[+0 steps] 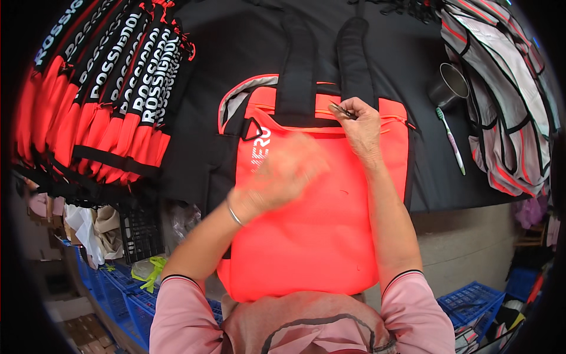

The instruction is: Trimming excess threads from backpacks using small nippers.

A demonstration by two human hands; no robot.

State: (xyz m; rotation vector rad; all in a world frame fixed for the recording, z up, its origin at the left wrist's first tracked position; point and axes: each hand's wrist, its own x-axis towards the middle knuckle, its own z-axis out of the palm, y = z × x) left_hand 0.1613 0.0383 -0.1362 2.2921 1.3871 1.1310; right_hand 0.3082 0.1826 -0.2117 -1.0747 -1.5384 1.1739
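A bright coral-red backpack [306, 236] with black edges lies in front of me, its lower end near my body. Two padded black shoulder straps [298, 65] stretch away from its top across the table. My right hand [362, 130] is closed over the top seam, pinching a small dark metal tool that looks like thread snips [343, 111]. Above the left half of the red panel is my left hand [289, 171], smeared by motion, so its fingers cannot be read. A black triangular ring [252, 128] sits at the bag's upper left. Short loose threads lie on the panel.
A black cloth [392, 53] covers the table. Stacked red-and-black bag pieces [112, 124] fill the left side. On the right are a metal cup [453, 85], a toothbrush [451, 141] and grey panels with black edging [501, 88]. Blue crates [471, 304] stand below.
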